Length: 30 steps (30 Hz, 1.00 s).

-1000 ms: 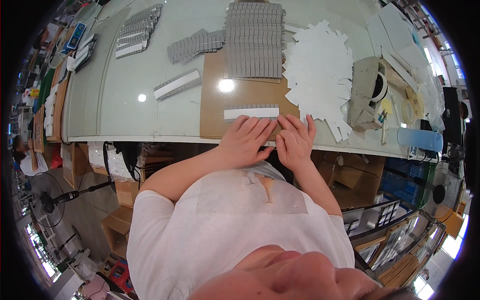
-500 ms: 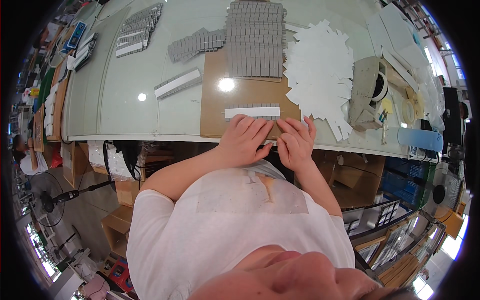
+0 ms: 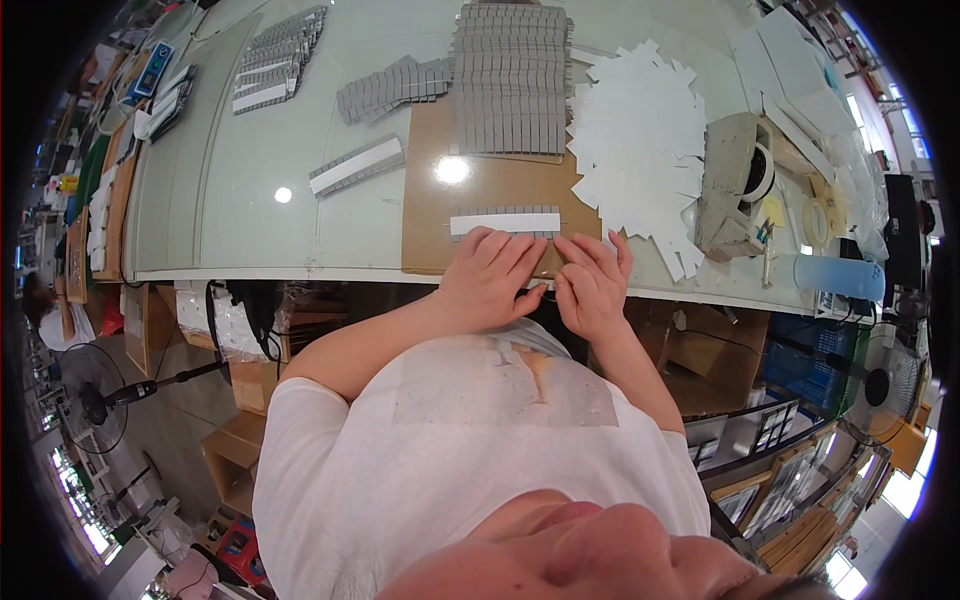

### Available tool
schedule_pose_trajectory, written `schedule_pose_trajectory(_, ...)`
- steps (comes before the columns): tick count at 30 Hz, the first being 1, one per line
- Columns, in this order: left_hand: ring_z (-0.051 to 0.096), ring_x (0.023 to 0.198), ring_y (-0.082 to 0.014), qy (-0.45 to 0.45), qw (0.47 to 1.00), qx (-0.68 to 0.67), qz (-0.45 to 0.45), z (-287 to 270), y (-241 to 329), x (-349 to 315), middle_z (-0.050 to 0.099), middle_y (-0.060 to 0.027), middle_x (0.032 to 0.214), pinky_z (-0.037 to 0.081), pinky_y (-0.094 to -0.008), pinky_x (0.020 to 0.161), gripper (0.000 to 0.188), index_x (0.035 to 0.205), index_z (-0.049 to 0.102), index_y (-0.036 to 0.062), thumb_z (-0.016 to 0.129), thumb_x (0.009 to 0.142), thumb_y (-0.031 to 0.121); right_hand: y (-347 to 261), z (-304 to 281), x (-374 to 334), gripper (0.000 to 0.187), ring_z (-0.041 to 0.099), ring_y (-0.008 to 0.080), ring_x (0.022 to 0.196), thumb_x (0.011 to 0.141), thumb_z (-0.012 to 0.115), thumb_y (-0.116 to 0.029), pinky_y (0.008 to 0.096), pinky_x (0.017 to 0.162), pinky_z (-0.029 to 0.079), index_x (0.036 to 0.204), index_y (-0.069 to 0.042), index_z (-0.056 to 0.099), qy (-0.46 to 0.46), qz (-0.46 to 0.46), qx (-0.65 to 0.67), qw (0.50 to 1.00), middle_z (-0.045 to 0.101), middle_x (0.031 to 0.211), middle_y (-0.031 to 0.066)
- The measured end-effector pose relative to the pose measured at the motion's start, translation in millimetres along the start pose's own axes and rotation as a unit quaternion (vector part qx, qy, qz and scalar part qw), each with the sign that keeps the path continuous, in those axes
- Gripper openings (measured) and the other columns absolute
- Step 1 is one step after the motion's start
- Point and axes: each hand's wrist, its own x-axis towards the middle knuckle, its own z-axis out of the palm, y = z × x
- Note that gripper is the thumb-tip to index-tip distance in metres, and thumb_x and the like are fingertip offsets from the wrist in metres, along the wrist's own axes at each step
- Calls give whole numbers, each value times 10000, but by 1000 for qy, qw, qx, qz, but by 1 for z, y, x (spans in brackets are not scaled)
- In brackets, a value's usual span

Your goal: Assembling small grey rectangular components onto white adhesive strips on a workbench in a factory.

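Note:
A white strip [image 3: 505, 222] lies along a grey segmented strip [image 3: 520, 211] on a brown board [image 3: 425, 235] at the table's front. My left hand [image 3: 490, 270] rests on the near edge of this pair, fingers stretched out flat and thumb toward the right. By its right end is my right hand [image 3: 593, 285], index finger reaching toward the strip and little finger spread away. Nothing shows in either hand; whether the right fingertips touch the strip I cannot tell. Beyond lies a large stack of grey segmented strips [image 3: 510, 85].
White strips [image 3: 640, 140] are heaped right of the board, beside a tape dispenser [image 3: 730, 180]. Another grey strip with a white strip on it [image 3: 357, 167] lies to the left. More grey strips [image 3: 395, 88] and a finished-looking pile [image 3: 275, 65] lie farther back. A blue cylinder [image 3: 840, 278] is at the right edge.
Almost nothing differs. The board and the strip on it sit very slightly farther right; both hands keep their places.

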Motion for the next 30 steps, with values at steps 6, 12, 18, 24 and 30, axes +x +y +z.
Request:
schedule_pose_trajectory(6,485,1108,-247,-2,1000,-5,3,0,-1,0,567,-71,1221,436,-435,952,548,1226,664,10,736,804,352,0,0,0,62,642,304,1157,861,665,-107,537,1155,315,865,-77,612,-1,2,2,1000,746,1189,114)
schedule_pose_trajectory(12,510,1102,-280,23,998,-56,34,-9,-8,-4,598,-81,1193,462,-439,936,476,1197,676,28,758,787,255,-11,-7,3,121,642,275,1085,826,712,-101,507,1071,376,894,-100,612,30,-13,0,999,734,1159,81)
schedule_pose_trajectory(18,676,837,-288,-71,941,-314,-106,-44,-7,-10,701,-99,949,544,-392,716,234,1047,693,50,763,850,155,-36,-15,15,204,631,258,828,783,774,-72,402,725,466,917,-81,622,-30,-48,34,998,683,930,63)
schedule_pose_trajectory(24,677,761,-283,-129,962,-229,-79,-68,-18,-23,693,-76,885,541,-386,647,115,984,727,62,734,926,161,-41,-2,8,233,660,305,731,822,742,16,392,603,504,1029,-49,656,-98,-4,78,992,703,886,114)
schedule_pose_trajectory(30,661,800,-294,-161,954,-222,-120,-73,-23,-37,645,-79,900,532,-403,662,128,1059,719,77,689,961,155,-46,4,3,288,687,306,766,870,746,-32,370,628,536,1152,-42,686,-63,61,97,991,708,878,109)
